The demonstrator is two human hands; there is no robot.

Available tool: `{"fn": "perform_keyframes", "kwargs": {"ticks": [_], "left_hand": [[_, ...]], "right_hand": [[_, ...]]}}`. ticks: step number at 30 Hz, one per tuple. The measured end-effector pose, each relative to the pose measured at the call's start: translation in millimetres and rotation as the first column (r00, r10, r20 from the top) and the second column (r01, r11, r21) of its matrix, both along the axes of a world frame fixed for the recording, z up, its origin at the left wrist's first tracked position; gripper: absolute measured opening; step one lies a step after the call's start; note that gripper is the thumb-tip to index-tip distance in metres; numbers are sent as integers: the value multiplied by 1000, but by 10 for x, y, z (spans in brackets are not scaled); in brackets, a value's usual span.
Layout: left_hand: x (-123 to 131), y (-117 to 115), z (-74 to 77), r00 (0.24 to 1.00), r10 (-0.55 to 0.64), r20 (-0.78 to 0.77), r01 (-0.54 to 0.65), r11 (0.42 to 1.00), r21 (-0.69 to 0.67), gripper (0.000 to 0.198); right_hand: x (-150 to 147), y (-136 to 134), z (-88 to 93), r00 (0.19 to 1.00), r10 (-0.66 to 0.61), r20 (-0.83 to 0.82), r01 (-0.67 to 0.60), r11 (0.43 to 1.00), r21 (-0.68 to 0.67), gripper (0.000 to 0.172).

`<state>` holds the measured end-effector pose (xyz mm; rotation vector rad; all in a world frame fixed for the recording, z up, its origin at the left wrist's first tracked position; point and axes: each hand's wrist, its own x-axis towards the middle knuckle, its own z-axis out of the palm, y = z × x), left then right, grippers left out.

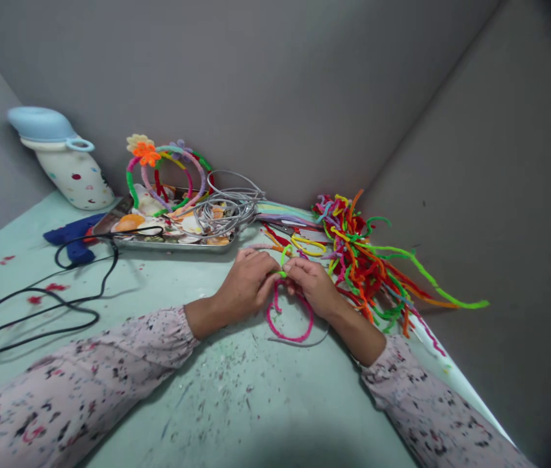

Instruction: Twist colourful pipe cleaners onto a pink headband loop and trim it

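A: Put the clock's centre where the hands meet, twelve toward the grey wall (236,78). What is in the fingers?

B: The left hand (249,283) and the right hand (313,281) meet on a bright green fuzzy stem (284,259). Both are pinched tight, thumb against fingertips, with the stem between them.

A: And the pink loop (295,340)?

B: It sits just below, at six o'clock, its upper part passing under the right hand (whether it joins the green stem, I cannot tell). A thin grey wire (305,345) curves along its lower side.

A: How much elbow room is there?

B: Least on the right. The heap of fuzzy stems (360,273) spreads from two to four o'clock, just beside the right wrist, and a few strands poke past the edge of the table (217,403) around three. That edge slants away toward four.

A: The other side?

B: Roomier. The metal tray (178,247) stands at ten, a strip of tabletop lying between its near rim and the left hand. A silver wire coil (229,214) overhangs its right end at eleven. The blue gun-shaped tool (73,239) lies at nine, its black cord (97,316) looping round to eight.

A: Widest stretch?

B: Six o'clock, speckled tabletop between the patterned sleeves (90,383).
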<state>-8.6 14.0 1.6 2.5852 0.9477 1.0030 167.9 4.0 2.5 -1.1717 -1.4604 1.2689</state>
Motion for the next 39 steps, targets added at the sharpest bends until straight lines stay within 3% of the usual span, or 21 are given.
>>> {"fn": "perform_keyframes", "kwargs": {"ticks": [8, 14, 18, 22, 26, 39], "left_hand": [[-1, 1, 10, 1000, -16, 1, 16, 999, 40, 14], [-3, 7, 18, 999, 2, 36, -3, 999, 35, 13], [-3, 5, 23, 995, 46, 92, -48, 999, 24, 12], [-6, 9, 32, 989, 73, 130, -72, 997, -11, 9], [-9, 14, 33, 987, 70, 143, -69, 998, -16, 9], [-8, 23, 15, 987, 49, 156, -51, 999, 6, 9]], "right_hand": [[11, 22, -37, 999, 22, -38, -23, 999, -31, 23], [-33, -13, 5, 996, -41, -79, 38, 998, -41, 25], [-49, -61, 15, 995, -98, -33, 101, 991, 91, 21], [-55, -75, -43, 984, -176, -27, 177, 946, 271, 20], [-63, -74, -105, 981, -183, 64, 142, 902, 408, 19], [-51, -57, -101, 939, -256, 231, 80, 812, 578, 11]]}}
